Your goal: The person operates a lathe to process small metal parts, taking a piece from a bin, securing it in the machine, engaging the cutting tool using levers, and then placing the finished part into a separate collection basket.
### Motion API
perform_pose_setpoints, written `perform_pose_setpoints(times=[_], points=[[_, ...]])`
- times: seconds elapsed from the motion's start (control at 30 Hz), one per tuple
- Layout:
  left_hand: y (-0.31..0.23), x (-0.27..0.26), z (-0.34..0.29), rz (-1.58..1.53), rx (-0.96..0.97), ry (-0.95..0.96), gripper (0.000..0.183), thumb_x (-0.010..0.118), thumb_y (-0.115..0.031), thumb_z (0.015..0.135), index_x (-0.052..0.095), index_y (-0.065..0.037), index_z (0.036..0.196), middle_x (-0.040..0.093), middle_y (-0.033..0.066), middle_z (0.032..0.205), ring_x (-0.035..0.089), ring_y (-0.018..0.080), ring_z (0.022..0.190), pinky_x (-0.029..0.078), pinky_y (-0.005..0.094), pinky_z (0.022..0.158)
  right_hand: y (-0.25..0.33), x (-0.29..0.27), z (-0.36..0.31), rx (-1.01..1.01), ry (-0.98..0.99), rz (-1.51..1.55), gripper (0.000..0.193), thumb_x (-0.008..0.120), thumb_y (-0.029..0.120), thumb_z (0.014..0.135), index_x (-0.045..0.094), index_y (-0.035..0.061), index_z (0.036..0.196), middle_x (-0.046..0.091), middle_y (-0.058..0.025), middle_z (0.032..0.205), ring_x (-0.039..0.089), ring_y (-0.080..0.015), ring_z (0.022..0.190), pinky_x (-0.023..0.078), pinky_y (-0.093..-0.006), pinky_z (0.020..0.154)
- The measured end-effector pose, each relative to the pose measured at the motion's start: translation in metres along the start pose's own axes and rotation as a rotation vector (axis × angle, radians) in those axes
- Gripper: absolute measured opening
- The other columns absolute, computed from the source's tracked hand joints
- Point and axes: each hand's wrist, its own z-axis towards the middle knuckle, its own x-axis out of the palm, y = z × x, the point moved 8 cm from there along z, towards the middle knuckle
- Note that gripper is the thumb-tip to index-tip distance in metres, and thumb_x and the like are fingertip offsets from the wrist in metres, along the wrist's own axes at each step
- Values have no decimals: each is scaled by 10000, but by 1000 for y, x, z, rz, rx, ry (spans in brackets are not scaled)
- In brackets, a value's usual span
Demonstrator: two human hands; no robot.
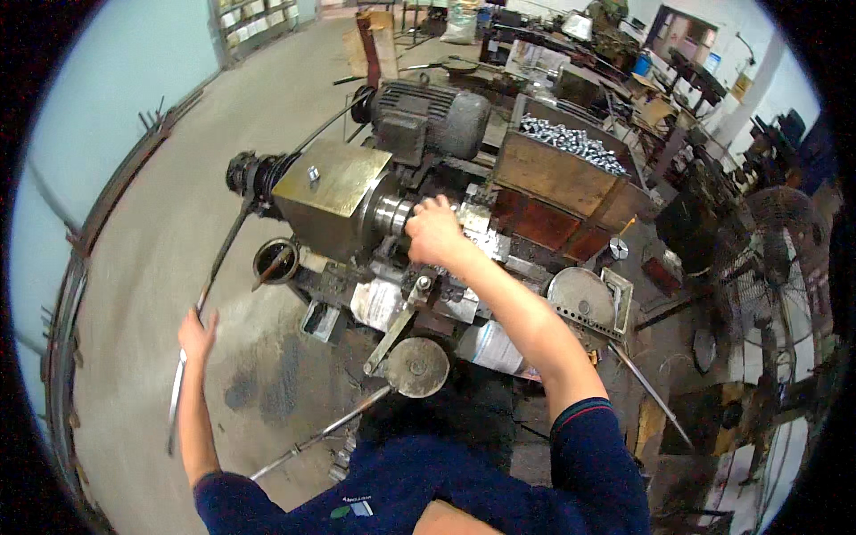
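My left hand [195, 335] is closed around a long metal lever [219, 263] that slants down from the left end of a small lathe. Its lower end sticks out below my fist. My right hand [435, 234] reaches over the machine to the shiny round spindle nose [392, 216], its fingers curled at the front end. What those fingers hold, if anything, is hidden beneath them. Left of the spindle stands the boxy metal headstock [330, 192], with a small shiny metal part [313, 174] lying on its cover.
Behind the lathe sits a ribbed electric motor [432, 120]. A bin [553, 183] heaped with small shiny metal parts [571, 143] stands to the right. A handwheel [275, 260] juts out at the left front, and a round disc [417, 366] on an arm is close to my body.
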Motion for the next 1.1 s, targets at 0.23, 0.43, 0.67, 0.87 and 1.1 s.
perform_pose_setpoints(times=[0.23,0.43,0.67,0.87,1.1], points=[[-85,-34,-29,-18,260,233,430,674,-392,707,550,3,822,585,216,698,592,380,670,463,449,612,6,7,8,-19,14,44,240,587,221,618,677,84,794,625,-128,877,549,-286,916,329,-431,925],[-74,35,9,-1096,-180,649,247,619,-166,785,552,49,887,579,107,642,602,197,552,511,310,501,-18,-43,-32,-15,-302,38,263,598,252,497,644,34,636,574,-144,712,534,-306,816,304,-439,981],[-77,36,-4,-1175,-187,623,273,606,-155,792,528,58,942,581,132,643,611,222,548,544,344,516,-174,-114,-109,347,-594,-6,385,630,199,558,623,53,914,507,-199,1076,461,-350,987,408,-419,850],[-76,27,-10,-1201,-166,595,292,604,-202,806,542,56,929,582,119,667,600,197,562,534,318,531,-154,-76,-170,330,-542,324,547,637,152,555,578,98,1096,403,-221,1281,458,-383,1092,413,-413,917],[-68,66,8,-1186,-143,604,300,640,-274,811,549,4,877,548,61,613,506,122,509,448,257,522,-177,33,-438,962,-548,435,393,620,133,570,643,39,951,558,-155,1129,584,-291,945,465,-345,810]])
